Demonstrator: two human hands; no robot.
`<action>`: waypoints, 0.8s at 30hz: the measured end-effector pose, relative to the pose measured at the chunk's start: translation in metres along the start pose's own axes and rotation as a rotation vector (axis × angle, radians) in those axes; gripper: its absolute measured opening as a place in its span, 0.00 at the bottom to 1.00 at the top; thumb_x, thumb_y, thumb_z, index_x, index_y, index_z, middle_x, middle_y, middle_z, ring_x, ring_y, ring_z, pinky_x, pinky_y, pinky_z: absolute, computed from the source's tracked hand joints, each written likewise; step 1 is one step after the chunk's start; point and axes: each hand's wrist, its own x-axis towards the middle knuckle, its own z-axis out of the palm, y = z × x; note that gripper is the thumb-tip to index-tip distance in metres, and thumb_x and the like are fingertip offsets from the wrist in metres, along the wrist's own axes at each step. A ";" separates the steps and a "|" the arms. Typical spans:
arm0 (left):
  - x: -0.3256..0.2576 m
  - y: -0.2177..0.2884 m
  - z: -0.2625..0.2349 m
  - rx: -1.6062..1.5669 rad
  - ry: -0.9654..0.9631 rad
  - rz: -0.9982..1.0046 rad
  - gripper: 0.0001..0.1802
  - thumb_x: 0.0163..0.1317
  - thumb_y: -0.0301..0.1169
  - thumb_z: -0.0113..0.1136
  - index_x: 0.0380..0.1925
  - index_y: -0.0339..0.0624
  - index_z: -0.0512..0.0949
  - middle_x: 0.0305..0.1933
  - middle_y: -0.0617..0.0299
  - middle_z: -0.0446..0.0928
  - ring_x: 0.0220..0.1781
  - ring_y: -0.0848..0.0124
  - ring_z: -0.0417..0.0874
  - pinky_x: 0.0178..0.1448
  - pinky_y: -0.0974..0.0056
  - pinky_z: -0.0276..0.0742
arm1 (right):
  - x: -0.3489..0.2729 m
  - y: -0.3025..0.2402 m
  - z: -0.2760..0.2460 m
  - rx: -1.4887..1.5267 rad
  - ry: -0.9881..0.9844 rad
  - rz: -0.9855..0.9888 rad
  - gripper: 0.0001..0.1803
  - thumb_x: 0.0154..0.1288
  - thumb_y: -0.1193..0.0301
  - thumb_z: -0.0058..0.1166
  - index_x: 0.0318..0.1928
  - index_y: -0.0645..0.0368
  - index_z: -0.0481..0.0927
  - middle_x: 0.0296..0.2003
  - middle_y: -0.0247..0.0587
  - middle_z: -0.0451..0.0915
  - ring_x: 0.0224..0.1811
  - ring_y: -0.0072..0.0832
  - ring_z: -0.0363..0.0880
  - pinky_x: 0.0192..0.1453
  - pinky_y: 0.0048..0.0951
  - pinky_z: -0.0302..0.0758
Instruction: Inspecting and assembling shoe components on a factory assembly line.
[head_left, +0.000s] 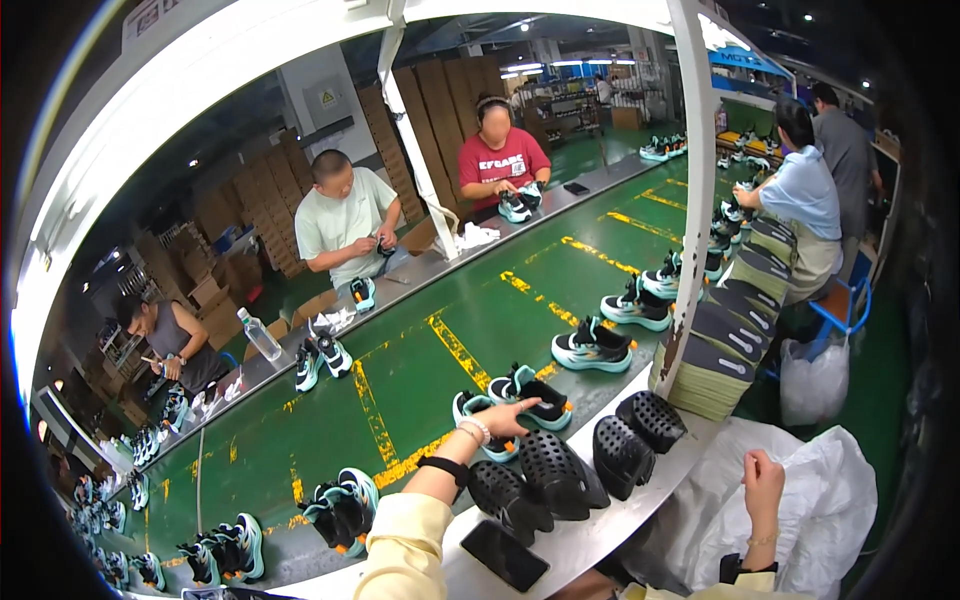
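My left hand (505, 418) reaches out over the green conveyor belt (420, 400) and rests on a pair of teal, white and black sneakers (512, 400) near the belt's front edge; the fingers lie on the shoes, no firm grip is visible. A black band and a bead bracelet sit on that wrist. My right hand (763, 478) grips the edge of a large white plastic bag (800, 510) at the lower right. Several black perforated shoe parts (580, 455) lie on the grey ledge between my arms.
More sneaker pairs (592, 347) ride the belt. A black phone (503, 555) lies on the ledge. Stacked dark insoles (725, 350) stand beside a white post (690, 200). Three people work across the belt; others stand at right. A water bottle (260, 335) stands on the far ledge.
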 end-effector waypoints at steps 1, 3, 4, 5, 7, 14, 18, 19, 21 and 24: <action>-0.002 -0.003 0.005 -0.027 0.056 0.073 0.45 0.59 0.34 0.66 0.75 0.58 0.55 0.33 0.51 0.82 0.35 0.60 0.83 0.43 0.59 0.79 | -0.001 0.002 0.002 0.002 0.007 -0.007 0.10 0.69 0.68 0.54 0.35 0.62 0.82 0.15 0.48 0.76 0.17 0.39 0.78 0.25 0.38 0.69; -0.009 -0.015 0.010 -0.129 0.139 0.103 0.32 0.61 0.43 0.66 0.64 0.50 0.71 0.34 0.55 0.83 0.34 0.63 0.84 0.42 0.62 0.80 | -0.001 0.002 0.006 -0.022 -0.005 -0.025 0.10 0.68 0.69 0.54 0.34 0.62 0.82 0.15 0.47 0.76 0.17 0.39 0.78 0.25 0.38 0.69; -0.008 0.007 0.002 -0.132 0.122 0.125 0.32 0.61 0.43 0.66 0.64 0.50 0.71 0.34 0.55 0.83 0.34 0.63 0.84 0.42 0.62 0.80 | -0.005 0.004 0.004 -0.037 0.011 -0.007 0.10 0.68 0.69 0.54 0.34 0.62 0.82 0.15 0.47 0.76 0.17 0.39 0.78 0.25 0.38 0.69; -0.011 0.038 -0.012 -0.215 0.052 -0.094 0.28 0.62 0.49 0.65 0.57 0.48 0.76 0.34 0.57 0.84 0.33 0.66 0.84 0.41 0.64 0.80 | -0.008 0.004 0.003 -0.027 0.015 0.000 0.09 0.68 0.69 0.54 0.35 0.62 0.82 0.15 0.47 0.76 0.17 0.39 0.77 0.25 0.38 0.69; -0.029 0.046 -0.022 -0.284 0.054 -0.362 0.32 0.61 0.63 0.62 0.40 0.43 0.86 0.33 0.63 0.85 0.31 0.74 0.83 0.35 0.68 0.78 | -0.005 -0.009 0.012 -0.010 0.009 -0.016 0.09 0.68 0.69 0.54 0.35 0.62 0.82 0.15 0.47 0.76 0.17 0.39 0.77 0.25 0.37 0.69; -0.111 0.016 0.001 0.231 0.497 -0.462 0.33 0.55 0.65 0.63 0.21 0.42 0.85 0.24 0.53 0.83 0.29 0.55 0.86 0.38 0.55 0.81 | 0.011 -0.135 0.045 0.083 -0.017 -0.225 0.13 0.66 0.63 0.60 0.44 0.58 0.82 0.20 0.47 0.79 0.21 0.40 0.79 0.27 0.38 0.71; -0.164 0.018 0.026 0.214 0.696 -0.686 0.29 0.57 0.60 0.63 0.23 0.42 0.86 0.25 0.50 0.83 0.32 0.52 0.86 0.39 0.52 0.81 | 0.020 -0.155 0.071 -0.204 -0.177 -0.393 0.23 0.69 0.49 0.54 0.40 0.59 0.79 0.26 0.54 0.82 0.31 0.51 0.83 0.35 0.49 0.76; -0.176 0.010 0.038 0.249 0.703 -0.706 0.27 0.57 0.58 0.64 0.23 0.42 0.86 0.26 0.49 0.84 0.32 0.51 0.87 0.40 0.52 0.83 | 0.021 -0.159 0.076 -0.235 -0.233 -0.396 0.24 0.68 0.48 0.54 0.38 0.59 0.79 0.26 0.54 0.82 0.32 0.51 0.83 0.36 0.49 0.77; -0.197 0.013 0.053 0.210 0.744 -0.762 0.25 0.57 0.54 0.65 0.21 0.42 0.85 0.26 0.48 0.84 0.34 0.51 0.87 0.41 0.51 0.82 | 0.021 -0.162 0.082 -0.275 -0.295 -0.391 0.25 0.68 0.48 0.54 0.37 0.60 0.79 0.26 0.54 0.82 0.32 0.50 0.84 0.37 0.48 0.78; -0.211 0.028 0.068 0.155 0.738 -0.814 0.23 0.58 0.51 0.65 0.23 0.41 0.84 0.27 0.48 0.84 0.36 0.50 0.86 0.43 0.51 0.81 | 0.016 -0.157 0.095 -0.382 -0.361 -0.404 0.25 0.67 0.48 0.56 0.37 0.61 0.80 0.28 0.54 0.83 0.35 0.51 0.84 0.39 0.48 0.78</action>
